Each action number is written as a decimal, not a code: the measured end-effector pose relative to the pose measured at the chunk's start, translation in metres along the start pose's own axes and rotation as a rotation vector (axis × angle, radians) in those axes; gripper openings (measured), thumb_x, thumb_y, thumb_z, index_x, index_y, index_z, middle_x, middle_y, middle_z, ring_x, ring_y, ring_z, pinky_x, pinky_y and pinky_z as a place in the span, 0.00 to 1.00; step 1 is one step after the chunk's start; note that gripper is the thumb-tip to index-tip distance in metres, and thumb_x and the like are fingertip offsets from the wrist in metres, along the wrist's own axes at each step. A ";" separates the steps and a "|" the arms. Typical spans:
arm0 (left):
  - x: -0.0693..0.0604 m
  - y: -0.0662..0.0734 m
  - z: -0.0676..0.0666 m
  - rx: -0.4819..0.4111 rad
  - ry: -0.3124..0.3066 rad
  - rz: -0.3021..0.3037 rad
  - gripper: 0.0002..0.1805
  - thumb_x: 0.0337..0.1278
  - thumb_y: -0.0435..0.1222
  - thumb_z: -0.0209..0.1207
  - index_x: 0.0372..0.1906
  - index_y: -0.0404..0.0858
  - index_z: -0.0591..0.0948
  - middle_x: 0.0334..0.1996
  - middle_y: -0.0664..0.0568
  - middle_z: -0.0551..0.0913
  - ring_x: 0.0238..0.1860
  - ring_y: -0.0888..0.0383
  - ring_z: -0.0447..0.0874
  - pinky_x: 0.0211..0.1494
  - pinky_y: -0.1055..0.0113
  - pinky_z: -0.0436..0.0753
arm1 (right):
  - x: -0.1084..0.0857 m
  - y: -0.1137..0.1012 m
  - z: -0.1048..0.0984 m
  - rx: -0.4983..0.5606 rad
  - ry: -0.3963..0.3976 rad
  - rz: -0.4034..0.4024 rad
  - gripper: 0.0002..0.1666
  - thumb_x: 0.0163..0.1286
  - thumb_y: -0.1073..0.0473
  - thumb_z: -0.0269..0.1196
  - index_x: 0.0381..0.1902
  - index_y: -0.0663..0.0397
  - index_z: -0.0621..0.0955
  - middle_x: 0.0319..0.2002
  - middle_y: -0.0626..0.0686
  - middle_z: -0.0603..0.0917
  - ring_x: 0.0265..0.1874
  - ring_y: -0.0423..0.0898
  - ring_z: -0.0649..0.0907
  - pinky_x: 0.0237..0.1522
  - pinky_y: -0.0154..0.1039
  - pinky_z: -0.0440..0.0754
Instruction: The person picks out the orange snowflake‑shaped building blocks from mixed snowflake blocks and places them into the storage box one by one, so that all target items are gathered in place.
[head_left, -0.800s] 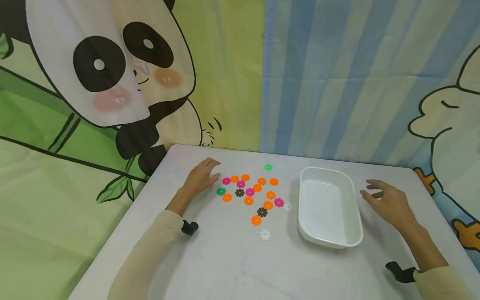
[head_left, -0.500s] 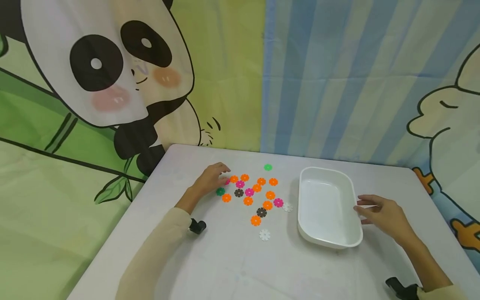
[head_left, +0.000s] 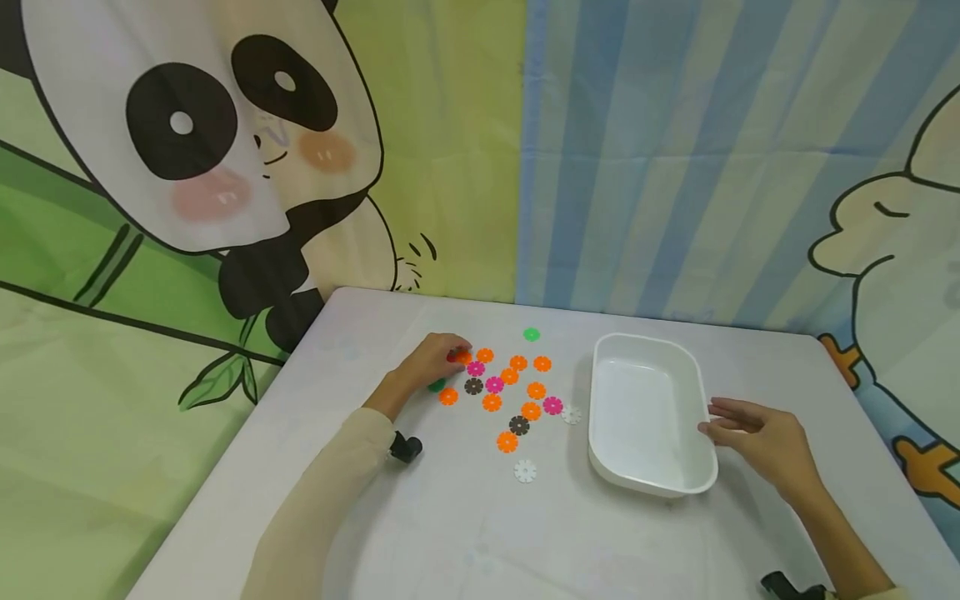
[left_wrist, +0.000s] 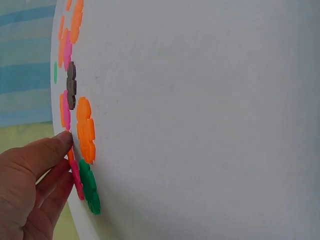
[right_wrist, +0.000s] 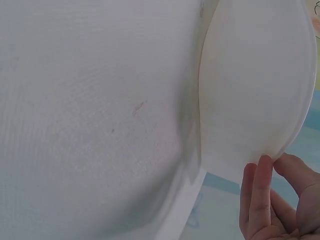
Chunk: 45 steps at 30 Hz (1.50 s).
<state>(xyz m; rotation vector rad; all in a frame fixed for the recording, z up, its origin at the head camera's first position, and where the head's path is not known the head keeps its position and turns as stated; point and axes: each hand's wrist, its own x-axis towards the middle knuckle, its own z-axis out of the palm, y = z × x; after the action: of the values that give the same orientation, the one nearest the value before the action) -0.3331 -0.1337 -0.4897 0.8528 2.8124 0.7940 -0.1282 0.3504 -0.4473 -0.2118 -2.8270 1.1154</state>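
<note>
Notched plastic building discs lie flat on the white table, several of them orange, such as one disc [head_left: 507, 442] at the front of the cluster. My left hand [head_left: 433, 357] reaches in at the cluster's left edge, thumb and fingers apart. In the left wrist view its fingertips are at a magenta disc [left_wrist: 76, 180], beside a green disc [left_wrist: 90, 187]; an orange disc [left_wrist: 86, 131] lies near the thumb. My right hand [head_left: 772, 437] pinches the right rim of a white rectangular tray [head_left: 648, 408]. In the right wrist view, the thumb is at the rim and fingers touch the outer wall.
Two white discs lie at the front and right of the cluster, one [head_left: 525, 472] nearer me. A light green disc [head_left: 532, 334] sits alone at the back. Behind the table [head_left: 465, 533] hangs a printed curtain [head_left: 645, 150]. Black wrist cameras [head_left: 406, 448] jut from the sleeves.
My left hand has moved right and forward onto the left-edge discs, covering part of the magenta and green ones. My right hand has moved left and taken hold of the tray's rim.
</note>
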 end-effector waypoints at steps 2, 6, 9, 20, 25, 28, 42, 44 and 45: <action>0.001 -0.001 0.000 -0.010 -0.002 0.008 0.19 0.57 0.34 0.67 0.54 0.34 0.82 0.48 0.48 0.84 0.47 0.54 0.79 0.58 0.61 0.78 | 0.000 0.000 0.000 0.005 0.021 0.000 0.41 0.58 0.37 0.69 0.61 0.60 0.78 0.50 0.59 0.84 0.43 0.39 0.85 0.46 0.60 0.81; 0.002 -0.001 -0.001 -0.025 -0.002 0.013 0.18 0.57 0.33 0.67 0.53 0.34 0.82 0.48 0.48 0.84 0.49 0.53 0.80 0.59 0.60 0.78 | -0.001 0.000 0.002 0.026 0.045 -0.008 0.41 0.58 0.38 0.70 0.61 0.59 0.78 0.50 0.59 0.84 0.35 0.16 0.73 0.48 0.64 0.77; 0.004 0.000 -0.001 -0.028 0.002 0.000 0.17 0.58 0.34 0.67 0.53 0.35 0.83 0.48 0.48 0.84 0.50 0.52 0.80 0.59 0.59 0.77 | -0.002 0.000 0.002 0.028 0.053 -0.013 0.39 0.59 0.39 0.70 0.60 0.59 0.79 0.50 0.59 0.84 0.34 0.15 0.72 0.49 0.65 0.76; 0.003 0.002 -0.001 -0.026 0.018 -0.028 0.18 0.57 0.32 0.67 0.53 0.35 0.82 0.48 0.48 0.84 0.48 0.54 0.80 0.58 0.60 0.78 | -0.003 -0.002 0.001 0.049 0.040 -0.016 0.39 0.60 0.40 0.70 0.60 0.61 0.78 0.50 0.61 0.84 0.33 0.13 0.71 0.49 0.68 0.74; 0.002 0.006 -0.003 -0.069 0.057 -0.049 0.19 0.57 0.32 0.66 0.55 0.34 0.82 0.50 0.47 0.83 0.50 0.52 0.80 0.58 0.58 0.78 | -0.004 -0.001 0.001 0.050 0.036 -0.008 0.40 0.60 0.40 0.69 0.61 0.61 0.78 0.51 0.61 0.83 0.34 0.14 0.71 0.49 0.68 0.75; 0.004 0.010 -0.004 -0.107 0.078 -0.055 0.20 0.56 0.32 0.66 0.55 0.34 0.82 0.51 0.47 0.83 0.51 0.51 0.81 0.58 0.58 0.79 | -0.005 0.000 0.001 0.042 0.040 -0.005 0.39 0.59 0.39 0.69 0.60 0.60 0.79 0.51 0.60 0.84 0.34 0.16 0.73 0.48 0.67 0.75; 0.053 0.074 -0.016 -0.106 0.090 0.186 0.20 0.54 0.29 0.67 0.54 0.33 0.82 0.49 0.46 0.85 0.49 0.53 0.83 0.55 0.63 0.80 | -0.003 0.004 0.007 0.042 0.062 -0.002 0.40 0.59 0.38 0.69 0.60 0.59 0.79 0.52 0.60 0.83 0.50 0.63 0.82 0.49 0.67 0.76; 0.061 0.087 -0.017 -0.105 0.085 0.226 0.20 0.54 0.29 0.67 0.54 0.33 0.82 0.49 0.46 0.85 0.49 0.53 0.84 0.54 0.64 0.80 | -0.003 0.004 0.008 0.042 0.059 -0.006 0.40 0.59 0.37 0.69 0.61 0.59 0.78 0.51 0.60 0.83 0.51 0.63 0.81 0.49 0.67 0.76; 0.066 0.094 -0.016 -0.100 0.082 0.242 0.20 0.55 0.30 0.67 0.54 0.33 0.82 0.49 0.46 0.85 0.49 0.53 0.84 0.54 0.65 0.80 | -0.003 0.004 0.008 0.041 0.062 -0.010 0.40 0.59 0.38 0.69 0.61 0.60 0.78 0.51 0.60 0.83 0.50 0.63 0.82 0.49 0.66 0.76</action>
<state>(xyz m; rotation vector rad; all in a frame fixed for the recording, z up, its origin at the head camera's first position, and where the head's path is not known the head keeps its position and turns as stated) -0.3458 -0.0387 -0.4243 1.1847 2.7430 1.0143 -0.1265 0.3472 -0.4559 -0.2242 -2.7454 1.1439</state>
